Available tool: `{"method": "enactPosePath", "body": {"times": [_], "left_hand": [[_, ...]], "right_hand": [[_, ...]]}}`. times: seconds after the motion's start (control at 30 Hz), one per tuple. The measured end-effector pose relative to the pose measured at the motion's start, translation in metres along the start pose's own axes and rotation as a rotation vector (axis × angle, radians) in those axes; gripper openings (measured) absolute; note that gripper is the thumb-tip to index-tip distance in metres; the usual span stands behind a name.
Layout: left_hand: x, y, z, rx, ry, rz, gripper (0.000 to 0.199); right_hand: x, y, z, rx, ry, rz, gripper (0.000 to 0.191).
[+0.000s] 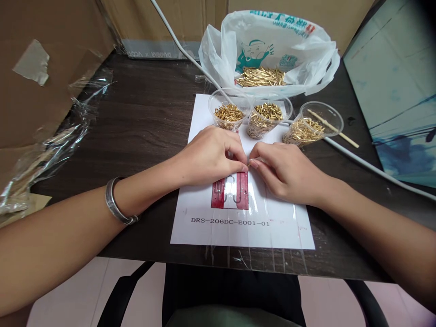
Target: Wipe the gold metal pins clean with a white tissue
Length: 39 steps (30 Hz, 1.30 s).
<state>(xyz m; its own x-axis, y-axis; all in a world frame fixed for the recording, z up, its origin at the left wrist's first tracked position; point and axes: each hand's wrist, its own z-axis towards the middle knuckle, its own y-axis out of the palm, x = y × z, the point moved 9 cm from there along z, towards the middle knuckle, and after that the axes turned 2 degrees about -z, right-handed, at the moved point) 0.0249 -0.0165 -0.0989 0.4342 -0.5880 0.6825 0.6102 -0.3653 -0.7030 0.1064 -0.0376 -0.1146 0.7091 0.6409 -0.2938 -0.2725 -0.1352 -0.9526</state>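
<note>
My left hand (218,154) and my right hand (284,170) meet fingertip to fingertip over a white printed sheet (289,227). Between the fingertips shows a tiny gold-coloured metal piece (248,166), mostly covered. Both hands are pinched closed on it; which part each one grips is too small to tell. Below the left fingertips lies a red and white printed picture (230,193), partly hidden by that hand. Just beyond the hands stand clear plastic cups of small gold-coloured metal pieces: a left cup (229,116), a middle cup (264,120) and a tilted right cup (306,129).
A white plastic bag (218,50) with longer gold-coloured pins (262,77) stands at the back. A wooden stick (344,136) leans in the right cup. One white cable (381,170) runs behind the cups and off right. Cardboard (51,91) walls the left side of the dark table (146,113).
</note>
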Motion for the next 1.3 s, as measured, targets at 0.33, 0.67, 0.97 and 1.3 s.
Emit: {"method": "enactPosePath", "body": {"times": [0.33, 0.67, 0.97, 1.3], "left_hand": [[0.001, 0.000, 0.000, 0.001, -0.013, 0.023, 0.008], [0.000, 0.000, 0.000, 0.021, -0.037, 0.007, 0.007], [0.000, -0.001, 0.000, 0.025, -0.034, 0.017, 0.008], [0.001, 0.000, 0.000, 0.026, -0.032, 0.040, 0.007]], "right_hand": [[-0.006, -0.003, 0.002, -0.021, 0.013, -0.079, 0.018], [-0.015, -0.009, 0.000, 0.024, 0.002, -0.225, 0.011], [-0.021, -0.009, 0.002, -0.008, -0.045, -0.297, 0.001], [-0.014, -0.008, 0.003, -0.046, 0.042, -0.184, 0.004]]}}
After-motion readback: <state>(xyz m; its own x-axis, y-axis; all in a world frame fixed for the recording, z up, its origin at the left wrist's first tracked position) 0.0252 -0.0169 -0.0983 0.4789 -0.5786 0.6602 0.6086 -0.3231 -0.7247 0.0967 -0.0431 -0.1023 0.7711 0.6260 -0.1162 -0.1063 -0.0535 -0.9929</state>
